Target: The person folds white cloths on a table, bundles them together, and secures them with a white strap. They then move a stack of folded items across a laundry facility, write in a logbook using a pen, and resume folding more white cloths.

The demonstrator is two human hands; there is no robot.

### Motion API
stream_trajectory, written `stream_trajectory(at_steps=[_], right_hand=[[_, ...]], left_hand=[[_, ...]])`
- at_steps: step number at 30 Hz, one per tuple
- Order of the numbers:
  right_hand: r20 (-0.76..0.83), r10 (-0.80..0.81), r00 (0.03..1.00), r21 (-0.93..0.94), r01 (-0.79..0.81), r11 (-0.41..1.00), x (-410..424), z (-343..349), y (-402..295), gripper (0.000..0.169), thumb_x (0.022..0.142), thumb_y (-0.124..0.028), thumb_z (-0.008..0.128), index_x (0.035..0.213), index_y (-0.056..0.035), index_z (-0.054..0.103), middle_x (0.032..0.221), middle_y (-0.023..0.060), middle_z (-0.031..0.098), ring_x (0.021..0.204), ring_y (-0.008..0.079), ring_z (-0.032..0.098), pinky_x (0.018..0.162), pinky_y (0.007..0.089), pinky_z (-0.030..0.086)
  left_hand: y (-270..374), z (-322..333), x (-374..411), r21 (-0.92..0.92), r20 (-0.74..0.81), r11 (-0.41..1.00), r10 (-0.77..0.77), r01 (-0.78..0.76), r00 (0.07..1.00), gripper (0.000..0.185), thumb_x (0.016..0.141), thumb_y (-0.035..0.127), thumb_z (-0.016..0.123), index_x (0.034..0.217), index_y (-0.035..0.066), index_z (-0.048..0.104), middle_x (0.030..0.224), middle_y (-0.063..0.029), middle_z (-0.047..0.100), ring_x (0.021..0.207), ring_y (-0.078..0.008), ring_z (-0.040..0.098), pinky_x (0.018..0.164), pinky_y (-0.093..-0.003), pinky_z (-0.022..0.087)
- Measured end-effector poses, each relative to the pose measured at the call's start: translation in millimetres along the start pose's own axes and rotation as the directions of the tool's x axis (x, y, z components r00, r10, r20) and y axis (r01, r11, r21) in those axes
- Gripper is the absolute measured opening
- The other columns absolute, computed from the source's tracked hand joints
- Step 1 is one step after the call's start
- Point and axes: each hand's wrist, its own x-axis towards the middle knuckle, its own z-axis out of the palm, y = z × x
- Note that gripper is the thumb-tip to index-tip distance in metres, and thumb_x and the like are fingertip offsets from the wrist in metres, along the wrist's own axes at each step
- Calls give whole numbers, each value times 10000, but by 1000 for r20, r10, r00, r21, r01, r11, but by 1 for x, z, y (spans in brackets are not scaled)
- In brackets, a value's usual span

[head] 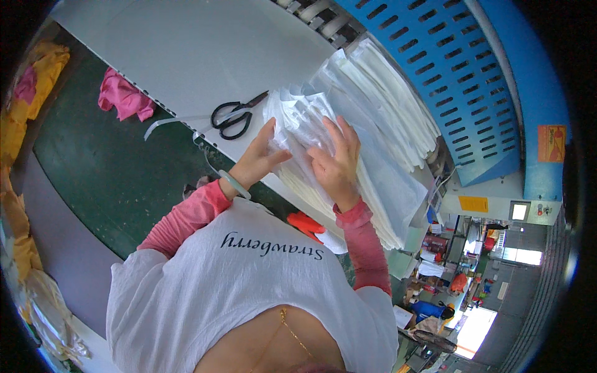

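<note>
Both hands are on a stack of thin, white, translucent sheets or bags (303,116) at the grey table's near edge. My left hand (261,156), with a pale bangle at the wrist, lies against the stack's left side, thumb and fingers apart. Over the top of the stack is my right hand (336,163), its fingers bent; whether it pinches a layer is hard to tell. Black-handled scissors (231,122) lie just left of the stack, with a pale strip (175,120) by their handles trailing off the edge. Another pile of folded white material (396,102) lies to the right.
A blue machine housing with slots (433,65) rises beyond the grey table (186,51). Pink cloth (123,95) hangs at the table's edge above a green floor. An orange-red item (305,226) is near my body. Yellow material (18,130) lies far left; a person in blue (426,310) is far off.
</note>
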Motion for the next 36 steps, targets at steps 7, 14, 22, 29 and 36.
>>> stream_trajectory(at_steps=[7, 14, 22, 29, 36], right_hand=[[99, 80, 992, 97, -90, 991, 12, -15, -9, 167, 680, -108, 648, 830, -181, 640, 1300, 118, 397, 1227, 332, 327, 999, 547, 217], [76, 57, 995, -126, -47, 991, -2, 1, 2, 167, 703, -147, 637, 865, -178, 611, 1303, 120, 385, 1236, 322, 321, 1009, 587, 141], [71, 182, 981, -15, -182, 983, 5, -2, -6, 200, 689, -115, 636, 870, -183, 588, 1295, 115, 393, 1242, 315, 316, 1006, 603, 128], [78, 98, 992, -43, -94, 995, -1, 0, -1, 137, 661, -106, 643, 770, -173, 594, 1300, 100, 402, 1263, 314, 286, 1003, 615, 129], [103, 129, 986, -67, -123, 990, 1, -1, -4, 109, 675, -129, 642, 769, -173, 610, 1324, 85, 386, 1267, 310, 281, 1013, 617, 93]], left_hand=[[-2, 1, 4, -11, -15, 998, 62, -62, 998, 782, 798, 165, 633, 1347, -78, 133, 1352, -237, 272, 1262, -271, 270, 991, -325, 293], [-13, 0, 6, 36, -22, 984, 177, -176, 984, 735, 790, 56, 604, 1356, -55, 148, 1259, -181, 368, 1039, -200, 474, 827, -277, 432], [-3, 3, 5, 23, -23, 997, 71, -70, 997, 717, 793, 11, 566, 1358, -60, 129, 1180, -153, 437, 897, -139, 523, 727, -253, 463], [-15, 4, 8, 63, -91, 992, 116, -111, 989, 769, 799, 21, 556, 1372, -32, 45, 1133, -130, 456, 773, -111, 516, 624, -240, 465], [-31, 2, 10, 71, -124, 986, 158, -150, 980, 781, 791, 45, 573, 1391, 40, 72, 1015, -75, 509, 730, -97, 538, 550, -233, 482]])
